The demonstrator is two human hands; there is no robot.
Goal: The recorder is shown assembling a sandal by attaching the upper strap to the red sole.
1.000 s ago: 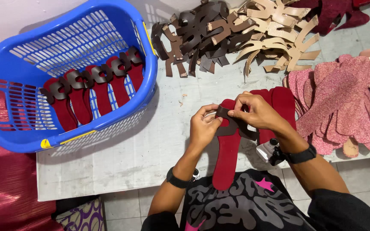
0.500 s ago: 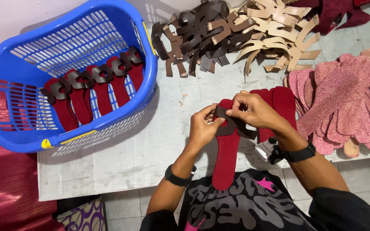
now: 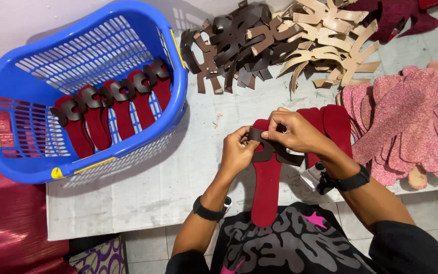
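Observation:
Both my hands work on a dark red sandal sole [image 3: 266,187] lying lengthwise over the table's front edge. My left hand [image 3: 238,152] pinches the left end of a dark brown strap piece [image 3: 276,150] laid across the sole's upper part. My right hand [image 3: 296,133] pinches the same strap near the sole's toe. A small stack of more dark red soles [image 3: 334,127] lies just behind my right hand.
A blue plastic basket [image 3: 36,86] at the left holds several red soles with brown straps [image 3: 112,109]. Piles of dark brown straps [image 3: 234,48] and tan straps [image 3: 325,43] lie at the back. Pink insoles [image 3: 401,122] are stacked at the right. Red fabric [image 3: 6,223] hangs left of the grey table [image 3: 143,193].
My hands have stayed on the strap and sole, with only small finger shifts at the toe end. Nothing else has moved.

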